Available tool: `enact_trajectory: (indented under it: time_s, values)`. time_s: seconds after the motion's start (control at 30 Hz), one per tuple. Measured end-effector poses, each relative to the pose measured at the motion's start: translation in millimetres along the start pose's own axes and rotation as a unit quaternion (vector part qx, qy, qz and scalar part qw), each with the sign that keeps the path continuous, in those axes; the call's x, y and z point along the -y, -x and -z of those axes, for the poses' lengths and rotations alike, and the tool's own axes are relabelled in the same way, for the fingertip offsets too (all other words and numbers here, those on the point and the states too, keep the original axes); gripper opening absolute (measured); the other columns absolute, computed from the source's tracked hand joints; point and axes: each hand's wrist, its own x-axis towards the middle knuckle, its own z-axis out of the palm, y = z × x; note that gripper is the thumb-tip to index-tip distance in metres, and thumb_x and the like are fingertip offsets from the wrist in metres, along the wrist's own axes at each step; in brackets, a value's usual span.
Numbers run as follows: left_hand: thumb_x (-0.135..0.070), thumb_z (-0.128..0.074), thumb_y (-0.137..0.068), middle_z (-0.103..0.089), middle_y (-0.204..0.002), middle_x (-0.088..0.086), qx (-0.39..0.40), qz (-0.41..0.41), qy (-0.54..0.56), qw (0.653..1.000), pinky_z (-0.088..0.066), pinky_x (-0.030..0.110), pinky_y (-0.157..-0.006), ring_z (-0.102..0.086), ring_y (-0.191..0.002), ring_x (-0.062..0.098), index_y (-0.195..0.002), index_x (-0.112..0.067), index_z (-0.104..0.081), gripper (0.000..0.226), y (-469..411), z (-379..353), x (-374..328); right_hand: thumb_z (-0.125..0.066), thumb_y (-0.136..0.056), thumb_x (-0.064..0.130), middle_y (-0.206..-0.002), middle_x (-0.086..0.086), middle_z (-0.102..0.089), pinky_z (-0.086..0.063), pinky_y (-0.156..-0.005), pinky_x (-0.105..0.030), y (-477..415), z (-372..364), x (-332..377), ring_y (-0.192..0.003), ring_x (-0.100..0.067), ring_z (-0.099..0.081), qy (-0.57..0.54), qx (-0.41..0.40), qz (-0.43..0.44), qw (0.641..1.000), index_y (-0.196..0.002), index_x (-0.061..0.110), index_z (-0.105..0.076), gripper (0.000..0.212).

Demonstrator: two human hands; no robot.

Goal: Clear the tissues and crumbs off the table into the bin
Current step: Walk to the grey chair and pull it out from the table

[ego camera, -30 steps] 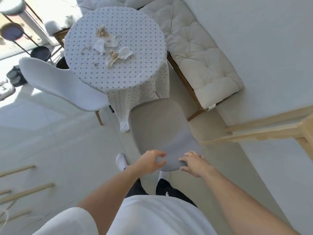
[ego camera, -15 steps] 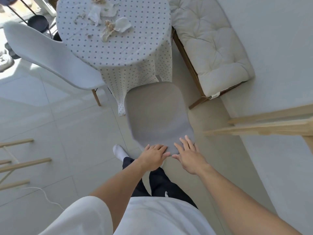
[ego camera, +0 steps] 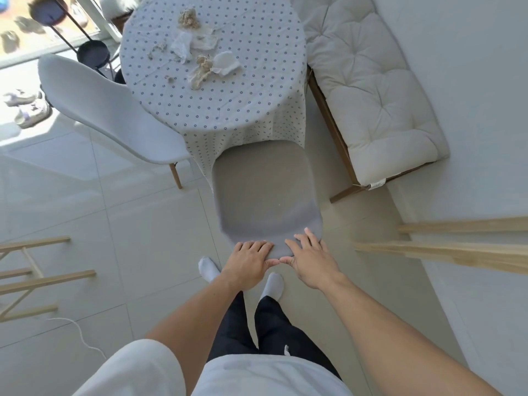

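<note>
Crumpled white tissues [ego camera: 225, 62] and clumps of beige crumbs [ego camera: 201, 72] lie scattered on the far half of a round table [ego camera: 228, 110] under a dotted cloth. More crumbs [ego camera: 187, 18] sit near its far edge. A grey chair [ego camera: 263, 190] stands between me and the table, its seat partly tucked under the cloth. My left hand [ego camera: 248, 260] curls over the top edge of the backrest, thumb underneath. My right hand [ego camera: 310, 258] lies flat beside it on the same edge with fingers spread. No bin is in view.
A white chair [ego camera: 100, 110] stands at the table's left. A cushioned wooden bench [ego camera: 368, 90] runs along the wall on the right. Wooden slats [ego camera: 457, 244] jut in from the right and a wooden rack [ego camera: 34, 275] from the left. Shoes [ego camera: 28, 107] and a white cable [ego camera: 77, 332] lie on the floor.
The grey chair has slid forward toward the table, its seat now going under the cloth. Both hands went from gripping the backrest to pressing along its top edge.
</note>
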Motion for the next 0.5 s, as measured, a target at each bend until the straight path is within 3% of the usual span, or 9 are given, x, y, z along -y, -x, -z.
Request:
enact_trajectory:
  time_s: [0.17, 0.27, 0.33, 0.5]
  values:
    - [-0.065, -0.021, -0.106, -0.048, -0.159, -0.004, -0.012, 0.023, -0.003, 1.000, -0.033, 0.038, -0.117, -0.047, -0.143, 0.026, -0.158, -0.023, -0.039, 0.070, -19.9, 24.5, 28.8, -0.028, -0.103, 0.067, -0.164, -0.004, -0.035, -0.026, -0.123, -0.052, -32.5, 27.2, 18.6, -0.160, -0.028, -0.012, 0.015, -0.041, 0.000, 0.999, -0.154, 0.029, -0.041, 0.065]
    - [-0.066, -0.021, -0.106, -0.049, -0.158, -0.004, -0.008, 0.018, -0.004, 1.000, -0.034, 0.038, -0.117, -0.048, -0.142, 0.025, -0.158, -0.024, -0.039, 0.069, -26.3, 33.1, 41.1, -0.031, -0.102, 0.069, -0.161, -0.003, -0.039, -0.020, -0.123, -0.057, -45.9, 37.3, 23.5, -0.159, -0.027, -0.016, 0.030, -0.047, -0.003, 0.998, -0.148, 0.032, -0.048, 0.062]
    - [-0.066, -0.019, -0.105, -0.049, -0.157, -0.005, -0.012, 0.016, -0.012, 1.000, -0.035, 0.038, -0.116, -0.049, -0.140, 0.025, -0.158, -0.025, -0.039, 0.070, -27.4, 33.0, 43.9, -0.033, -0.101, 0.070, -0.160, -0.003, -0.041, -0.016, -0.125, -0.061, -49.5, 39.8, 24.5, -0.158, -0.027, -0.018, 0.037, -0.049, -0.004, 0.998, -0.147, 0.033, -0.050, 0.061]
    - [-0.068, -0.012, -0.104, -0.055, -0.148, -0.006, -0.045, 0.023, -0.030, 0.998, -0.037, 0.037, -0.109, -0.054, -0.130, 0.024, -0.153, -0.026, -0.042, 0.070, -33.9, 32.1, 37.8, -0.033, -0.100, 0.069, -0.161, 0.002, -0.042, -0.026, -0.121, -0.064, -46.2, 36.5, 21.4, -0.160, -0.023, -0.018, 0.016, -0.082, -0.040, 0.996, -0.149, 0.038, -0.046, 0.060]
